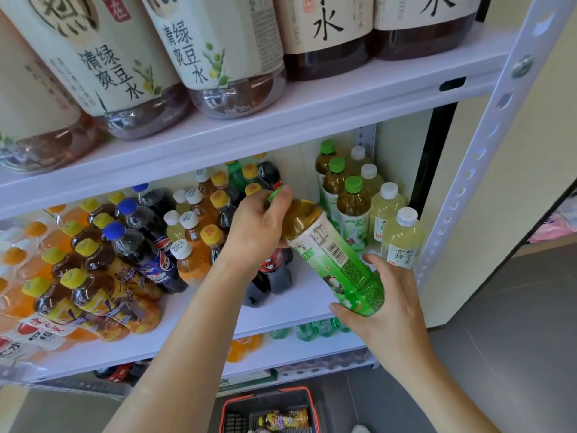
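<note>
Both hands hold one green-label tea bottle (334, 251), tilted with its green cap pointing up and left, in front of the middle shelf (299, 298). My left hand (259, 226) grips its neck and shoulder, the thumb lying over the cap. My right hand (384, 301) cups the bottle's base from below, fingers curled round it. Behind it, at the shelf's right end, stand a row of matching green-capped tea bottles (352, 204) and a row of white-capped pale bottles (402, 239).
Cola bottles (271, 273), yellow-capped tea and orange drinks crowd the shelf's left and middle. Large bottles (218, 57) stand on the upper shelf. A white perforated upright (487, 145) bounds the right side. A red-rimmed basket (271, 410) holding a bottle sits on the floor below.
</note>
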Tool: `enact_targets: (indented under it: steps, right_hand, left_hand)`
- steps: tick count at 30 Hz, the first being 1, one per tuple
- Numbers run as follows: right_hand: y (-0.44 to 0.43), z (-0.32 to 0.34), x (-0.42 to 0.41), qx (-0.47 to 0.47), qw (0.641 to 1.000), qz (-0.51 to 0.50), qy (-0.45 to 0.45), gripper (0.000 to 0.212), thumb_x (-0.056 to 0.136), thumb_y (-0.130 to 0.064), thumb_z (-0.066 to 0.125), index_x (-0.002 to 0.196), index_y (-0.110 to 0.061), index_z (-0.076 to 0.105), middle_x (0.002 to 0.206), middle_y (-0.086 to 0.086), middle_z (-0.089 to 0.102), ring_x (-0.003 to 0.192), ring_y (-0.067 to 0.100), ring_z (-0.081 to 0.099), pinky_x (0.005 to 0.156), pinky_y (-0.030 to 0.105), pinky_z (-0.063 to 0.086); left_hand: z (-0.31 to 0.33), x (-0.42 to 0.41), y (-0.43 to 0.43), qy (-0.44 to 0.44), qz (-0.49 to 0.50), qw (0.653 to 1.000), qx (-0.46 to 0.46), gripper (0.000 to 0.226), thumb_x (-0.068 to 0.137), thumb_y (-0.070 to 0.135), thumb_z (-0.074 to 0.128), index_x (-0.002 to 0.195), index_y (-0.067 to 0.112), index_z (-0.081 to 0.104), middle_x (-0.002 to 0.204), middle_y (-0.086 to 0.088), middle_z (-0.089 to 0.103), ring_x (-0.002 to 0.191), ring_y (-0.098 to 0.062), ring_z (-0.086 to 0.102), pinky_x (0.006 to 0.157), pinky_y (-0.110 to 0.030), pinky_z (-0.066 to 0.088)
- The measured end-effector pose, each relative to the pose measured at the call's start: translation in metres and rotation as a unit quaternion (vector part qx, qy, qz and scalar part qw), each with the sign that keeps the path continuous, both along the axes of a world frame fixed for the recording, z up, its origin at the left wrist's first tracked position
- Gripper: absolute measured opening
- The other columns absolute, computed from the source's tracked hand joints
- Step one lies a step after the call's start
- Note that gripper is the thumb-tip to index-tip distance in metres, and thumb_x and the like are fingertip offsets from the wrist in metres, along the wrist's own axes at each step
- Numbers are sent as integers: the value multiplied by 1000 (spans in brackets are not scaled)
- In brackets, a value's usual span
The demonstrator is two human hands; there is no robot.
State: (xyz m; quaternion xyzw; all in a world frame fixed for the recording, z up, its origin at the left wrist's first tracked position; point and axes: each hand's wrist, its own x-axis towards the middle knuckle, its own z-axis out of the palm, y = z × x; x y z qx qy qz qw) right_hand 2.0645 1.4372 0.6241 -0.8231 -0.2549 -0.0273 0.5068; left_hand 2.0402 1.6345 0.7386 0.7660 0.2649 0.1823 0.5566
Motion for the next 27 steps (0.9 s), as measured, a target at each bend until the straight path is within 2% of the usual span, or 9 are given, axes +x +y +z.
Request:
enact_targets:
  steps: [4,6,8,11,15,18,20,24,27]
  right_hand:
    - [-2,4,9,38,974,94,205,72,63,-47,85,125,-39,47,108,-10,61,99,7,60,79,16,49]
    - [-3,3,14,177,890,158,390,70,63,-44,83,124,-34,51,106,-3,71,96,20,70,79,29,58]
    - [-2,-1,17,272,811,180,486,63,64,-36,82,120,-29,56,110,11,71,96,37,71,77,40,60]
    - [4,-5,18,301,824,136,460,56,60,-30,84,111,-30,60,108,15,70,97,37,70,74,40,60]
    - [13,-13,22,255,891,47,373,58,65,-6,86,106,-32,54,104,5,66,91,27,68,77,45,60]
    - [18,-16,22,243,917,30,316,62,65,-2,87,101,-38,51,106,-4,61,82,4,66,65,22,55]
    - [22,-16,22,250,919,29,304,65,64,-1,87,98,-43,50,103,-12,61,81,0,65,63,17,53]
    - [22,-11,27,267,902,67,333,73,66,1,85,113,-45,52,103,-7,69,89,7,69,71,21,55]
    - [13,-2,36,220,882,171,379,63,69,-16,85,116,-48,58,108,-10,71,100,13,69,81,28,56]
  left_hand:
    - [8,2,1,-15,-25,999,21,33,101,37,51,100,7,65,91,-15,74,83,-25,74,71,-45,62]
    - [13,3,1,-17,-39,999,29,32,101,36,51,102,7,65,92,-13,73,86,-27,73,76,-47,62]
    - [16,5,4,-12,-61,998,25,27,101,33,51,102,10,66,90,-12,72,89,-27,71,81,-44,61]
    - [21,8,7,3,-111,993,35,22,99,35,53,99,16,66,92,-7,71,94,-22,69,90,-41,57]
    - [25,16,18,108,-151,957,223,49,84,61,59,104,17,65,97,-3,69,92,-18,66,87,-40,54]
    - [27,18,25,124,-159,948,247,38,84,56,63,101,23,68,97,6,69,90,-9,65,81,-29,54]
    - [27,18,29,111,-156,948,256,36,85,56,60,101,24,69,95,9,69,86,-2,64,76,-21,50]
    - [27,15,33,63,-169,953,243,16,99,37,55,101,25,65,97,6,66,86,-7,60,77,-26,48]
    - [31,15,31,40,-186,958,215,13,91,35,51,97,31,62,98,7,64,86,-4,59,76,-20,45]
